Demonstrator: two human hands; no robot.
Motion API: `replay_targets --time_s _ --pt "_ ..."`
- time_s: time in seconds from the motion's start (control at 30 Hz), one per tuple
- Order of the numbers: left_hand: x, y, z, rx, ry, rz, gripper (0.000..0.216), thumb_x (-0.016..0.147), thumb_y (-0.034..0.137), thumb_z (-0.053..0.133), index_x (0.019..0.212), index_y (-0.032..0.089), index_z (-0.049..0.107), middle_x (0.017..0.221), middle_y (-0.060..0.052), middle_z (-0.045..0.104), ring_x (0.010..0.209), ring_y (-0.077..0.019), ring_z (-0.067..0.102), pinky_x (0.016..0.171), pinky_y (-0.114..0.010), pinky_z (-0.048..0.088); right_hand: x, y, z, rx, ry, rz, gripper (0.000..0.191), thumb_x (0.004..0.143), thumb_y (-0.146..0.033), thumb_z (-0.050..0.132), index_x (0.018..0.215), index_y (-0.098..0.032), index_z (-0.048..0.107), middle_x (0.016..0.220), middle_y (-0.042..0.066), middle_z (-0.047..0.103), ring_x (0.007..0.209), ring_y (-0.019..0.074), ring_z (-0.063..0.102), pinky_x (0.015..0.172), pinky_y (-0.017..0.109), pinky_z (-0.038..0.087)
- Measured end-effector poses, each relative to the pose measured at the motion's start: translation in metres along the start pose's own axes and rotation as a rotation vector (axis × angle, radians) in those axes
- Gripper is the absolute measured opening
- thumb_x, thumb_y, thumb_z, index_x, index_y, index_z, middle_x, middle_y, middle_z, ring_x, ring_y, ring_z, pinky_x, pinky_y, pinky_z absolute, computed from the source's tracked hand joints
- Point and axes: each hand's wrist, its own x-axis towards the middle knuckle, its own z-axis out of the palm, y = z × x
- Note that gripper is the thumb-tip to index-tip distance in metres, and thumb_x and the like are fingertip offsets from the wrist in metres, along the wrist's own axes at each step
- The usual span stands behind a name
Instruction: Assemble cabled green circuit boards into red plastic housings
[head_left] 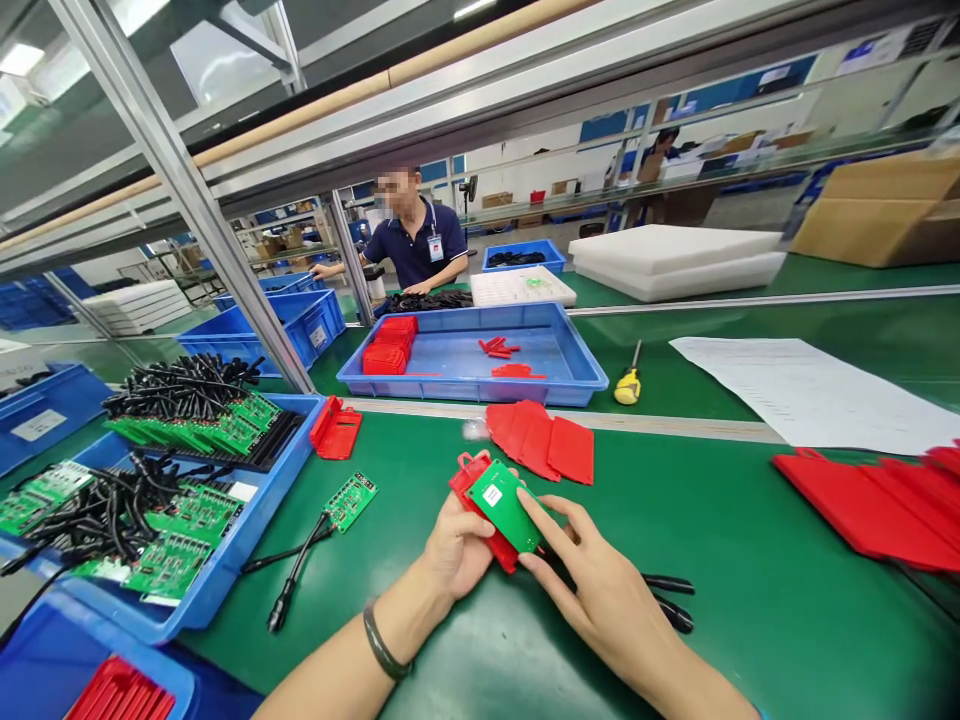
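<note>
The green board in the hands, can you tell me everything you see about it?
The green board is thin, flat and roughly rectangular, its smooth, hard-looking face bearing a white label. It lies slanted over a red case, which shows along its left side. The left hand holds that case; the right hand rests its index fingertip on the board. Its underside is hidden.

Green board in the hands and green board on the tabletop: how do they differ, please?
The held board shows a plainer face with a white label; the tabletop board shows many components. The held board overlaps a red case; the tabletop board lies uncased. Both are green.
</note>
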Motion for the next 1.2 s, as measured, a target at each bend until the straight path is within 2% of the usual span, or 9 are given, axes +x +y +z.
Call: replay_targets --time_s 0.17,0.4,0.53,0.63,0.77,0.87,0.93,1.0,1.2 --pt "-0.003 -0.004 0.004 0.038 0.006 0.01 0.091 0.056 -0.005 0.061 0.136 0.03 0.035 0.114 -0.005 0.063 0.12 -0.0251 0.048 0.104 -0.044 0.031 -0.002 -0.002 0.008 -0.083 0.02 -0.034 0.049 0.092 -0.043 0.04 0.139 -0.03 0.037 0.125 0.015 0.041 0.077 0.0216 0.056 0.062 0.038 0.053" --pt "-0.002 -0.011 0.004 0.077 0.088 0.08 0.077 0.071 0.012 0.069 0.137 0.028 0.034 0.112 -0.008 0.064 0.118 -0.0267 0.05 0.101 -0.046 0.036 -0.007 -0.004 0.015 -0.101 0.013 -0.044 0.046 0.091 -0.041 0.043 0.136 -0.032 0.041 0.124 0.014 0.044 0.079 0.0233 0.059 0.061 0.038 0.054" --pt "0.001 -0.014 0.003 0.107 0.131 0.093 0.072 0.073 0.02 0.07 0.136 0.026 0.036 0.11 -0.009 0.065 0.114 -0.0258 0.054 0.1 -0.044 0.037 -0.007 -0.005 0.012 -0.045 -0.009 -0.01 0.046 0.088 -0.043 0.047 0.133 -0.034 0.045 0.121 0.012 0.047 0.078 0.0231 0.06 0.06 0.037 0.054" --pt "0.003 -0.012 0.0 0.121 0.135 0.071 0.07 0.071 0.021 0.072 0.134 0.021 0.04 0.11 -0.012 0.066 0.111 -0.0275 0.057 0.1 -0.045 0.037 -0.002 -0.004 0.002 0.16 -0.059 0.081 0.049 0.086 -0.044 0.05 0.133 -0.034 0.044 0.117 0.011 0.049 0.071 0.0202 0.06 0.062 0.037 0.054" --pt "0.002 -0.007 0.0 0.112 0.065 -0.009 0.061 0.072 0.018 0.071 0.128 0.014 0.046 0.112 -0.017 0.065 0.108 -0.0303 0.058 0.099 -0.047 0.037 0.008 -0.001 -0.017 0.6 -0.101 0.369 0.055 0.084 -0.048 0.052 0.132 -0.022 0.045 0.108 0.01 0.058 0.071 0.0185 0.059 0.065 0.033 0.052" --pt "-0.001 -0.006 0.002 0.112 -0.008 -0.08 0.061 0.073 0.016 0.069 0.129 0.014 0.044 0.114 -0.018 0.063 0.108 -0.0302 0.059 0.1 -0.048 0.037 0.012 -0.003 -0.022 0.947 -0.341 0.471 0.045 0.081 -0.053 0.055 0.107 -0.016 0.062 0.091 0.007 0.065 0.071 0.0174 0.058 0.063 0.029 0.049" --pt "-0.003 -0.007 0.003 0.12 -0.027 -0.094 0.063 0.073 0.015 0.069 0.13 0.015 0.043 0.115 -0.018 0.063 0.108 -0.0302 0.059 0.1 -0.048 0.036 0.012 -0.007 -0.019 1.108 -0.435 0.479 0.044 0.08 -0.056 0.056 0.086 -0.013 0.066 0.078 0.005 0.066 0.067 0.0158 0.057 0.063 0.027 0.046" --pt "-0.004 -0.008 0.004 0.131 -0.028 -0.087 0.065 0.071 0.015 0.07 0.13 0.015 0.043 0.114 -0.018 0.063 0.109 -0.0309 0.058 0.101 -0.049 0.036 0.01 -0.012 -0.011 1.175 -0.428 0.471 0.048 0.079 -0.06 0.055 0.077 -0.012 0.065 0.069 0.004 0.065 0.063 0.0154 0.057 0.061 0.026 0.043" --pt "-0.001 -0.01 0.004 0.16 0.02 -0.049 0.069 0.067 0.017 0.075 0.129 0.015 0.045 0.112 -0.018 0.065 0.108 -0.0319 0.058 0.099 -0.049 0.037 0.009 -0.016 0.001 1.166 -0.318 0.497 0.05 0.074 -0.062 0.059 0.085 -0.014 0.065 0.066 0.003 0.067 0.064 0.0193 0.061 0.06 0.027 0.042"
